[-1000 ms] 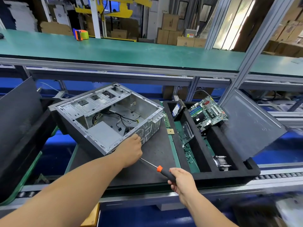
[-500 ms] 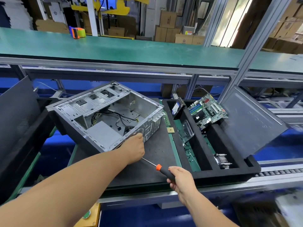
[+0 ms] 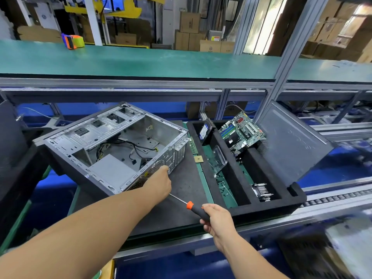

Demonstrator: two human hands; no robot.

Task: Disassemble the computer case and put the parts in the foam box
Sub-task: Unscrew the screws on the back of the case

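Now left hand (image 3: 159,183) on computer case (image 3: 112,146) rear.

We see bright, even indoor light, window (image 3: 261,25) glare at upper right, wide-angle bending at edges, and motion blur at lower right.

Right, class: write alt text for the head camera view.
A person's left hand rests on the rear of an open computer case while the right hand holds a screwdriver. Beside it, a foam box holds a motherboard.
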